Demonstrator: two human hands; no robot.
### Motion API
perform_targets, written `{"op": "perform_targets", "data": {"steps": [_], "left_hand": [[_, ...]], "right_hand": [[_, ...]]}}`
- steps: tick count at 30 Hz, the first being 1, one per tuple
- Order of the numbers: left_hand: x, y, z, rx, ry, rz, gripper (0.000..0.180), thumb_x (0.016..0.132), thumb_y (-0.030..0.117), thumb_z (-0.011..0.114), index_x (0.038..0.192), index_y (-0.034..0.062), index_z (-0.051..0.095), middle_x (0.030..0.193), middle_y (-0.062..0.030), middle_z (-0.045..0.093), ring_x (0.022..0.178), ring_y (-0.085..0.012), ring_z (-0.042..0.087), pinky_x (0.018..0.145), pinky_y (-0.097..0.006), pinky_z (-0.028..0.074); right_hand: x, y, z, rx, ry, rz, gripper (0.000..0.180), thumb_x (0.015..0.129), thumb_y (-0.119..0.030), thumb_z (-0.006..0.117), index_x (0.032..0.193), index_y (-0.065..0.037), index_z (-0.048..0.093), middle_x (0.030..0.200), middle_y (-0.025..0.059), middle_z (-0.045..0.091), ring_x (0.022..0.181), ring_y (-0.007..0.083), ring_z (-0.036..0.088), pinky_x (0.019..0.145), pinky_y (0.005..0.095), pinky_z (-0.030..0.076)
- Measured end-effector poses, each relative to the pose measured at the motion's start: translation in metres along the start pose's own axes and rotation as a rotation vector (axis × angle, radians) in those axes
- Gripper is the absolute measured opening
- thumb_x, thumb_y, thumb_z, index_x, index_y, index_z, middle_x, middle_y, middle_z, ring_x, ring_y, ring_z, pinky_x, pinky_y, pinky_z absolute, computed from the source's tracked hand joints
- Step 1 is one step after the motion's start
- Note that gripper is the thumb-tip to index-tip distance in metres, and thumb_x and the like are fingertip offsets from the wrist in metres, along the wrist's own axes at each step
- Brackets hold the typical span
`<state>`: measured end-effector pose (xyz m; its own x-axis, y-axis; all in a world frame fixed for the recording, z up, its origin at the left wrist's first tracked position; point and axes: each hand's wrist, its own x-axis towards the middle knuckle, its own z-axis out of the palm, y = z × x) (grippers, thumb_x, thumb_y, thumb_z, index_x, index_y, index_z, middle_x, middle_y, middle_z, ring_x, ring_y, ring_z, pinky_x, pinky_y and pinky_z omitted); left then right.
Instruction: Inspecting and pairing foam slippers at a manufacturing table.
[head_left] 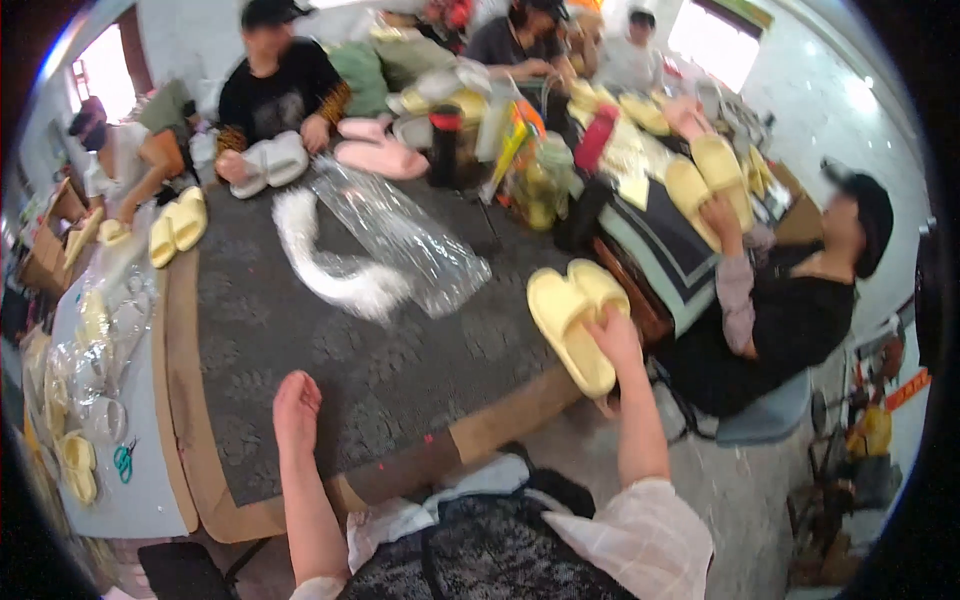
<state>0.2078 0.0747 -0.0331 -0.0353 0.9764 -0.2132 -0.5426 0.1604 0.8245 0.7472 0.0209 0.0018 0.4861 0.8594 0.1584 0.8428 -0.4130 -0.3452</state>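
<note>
Holding slippers [576, 335] by table edge [510, 412], right hand [616, 336] flanks open mat [410, 365].

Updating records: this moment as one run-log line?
right hand: holds yellow slippers; left hand: nothing visibly held; dark mat: clear plastic atop

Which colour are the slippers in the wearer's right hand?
Pale yellow: the slippers in the right hand show best in the head view.
</note>
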Motion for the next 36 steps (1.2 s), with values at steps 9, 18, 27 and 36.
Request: {"op": "perform_targets", "data": {"steps": [9, 18, 27, 36], "left_hand": [[0.017, -0.008, -0.004, 0.056, 0.041, 0.037, 0.016, 0.096, 0.019, 0.057, 0.103, 0.0042, 0.060, 0.091, -0.0014, 0.060, 0.079, -0.0088, 0.056, 0.071, -0.022, 0.046], [-0.005, -0.012, -0.003, 0.295, -0.087, 0.137, 0.013, 0.096, 0.016, 0.057, 0.099, 0.0038, 0.060, 0.085, -0.0009, 0.058, 0.073, -0.0080, 0.052, 0.067, -0.022, 0.043], [-0.005, -0.012, 0.012, 0.263, -0.045, 0.134, 0.012, 0.096, 0.015, 0.056, 0.096, 0.0042, 0.059, 0.083, -0.0003, 0.057, 0.071, -0.0074, 0.050, 0.065, -0.022, 0.041], [-0.001, -0.012, 0.009, 0.297, -0.038, 0.111, 0.010, 0.095, 0.014, 0.056, 0.093, 0.0051, 0.059, 0.081, 0.0002, 0.057, 0.071, -0.0070, 0.051, 0.064, -0.021, 0.040]], "right_hand": [[-0.052, 0.014, -0.102, -0.022, -0.037, 0.121, 0.041, 0.079, -0.034, 0.070, 0.112, -0.010, 0.065, 0.079, 0.0075, 0.069, 0.075, 0.0246, 0.067, 0.067, 0.0367, 0.051], [-0.123, 0.025, -0.102, -0.116, -0.356, 0.080, 0.041, 0.079, -0.040, 0.067, 0.108, -0.011, 0.066, 0.088, 0.0089, 0.070, 0.086, 0.0275, 0.066, 0.075, 0.0402, 0.052], [-0.114, 0.005, -0.107, -0.163, -0.466, 0.055, 0.042, 0.081, -0.039, 0.066, 0.110, -0.009, 0.065, 0.092, 0.0085, 0.070, 0.087, 0.0261, 0.067, 0.074, 0.0396, 0.053], [-0.100, -0.015, -0.089, -0.240, -0.459, -0.068, 0.041, 0.080, -0.038, 0.067, 0.108, -0.009, 0.065, 0.092, 0.0111, 0.070, 0.088, 0.0283, 0.067, 0.075, 0.0401, 0.053]]}}
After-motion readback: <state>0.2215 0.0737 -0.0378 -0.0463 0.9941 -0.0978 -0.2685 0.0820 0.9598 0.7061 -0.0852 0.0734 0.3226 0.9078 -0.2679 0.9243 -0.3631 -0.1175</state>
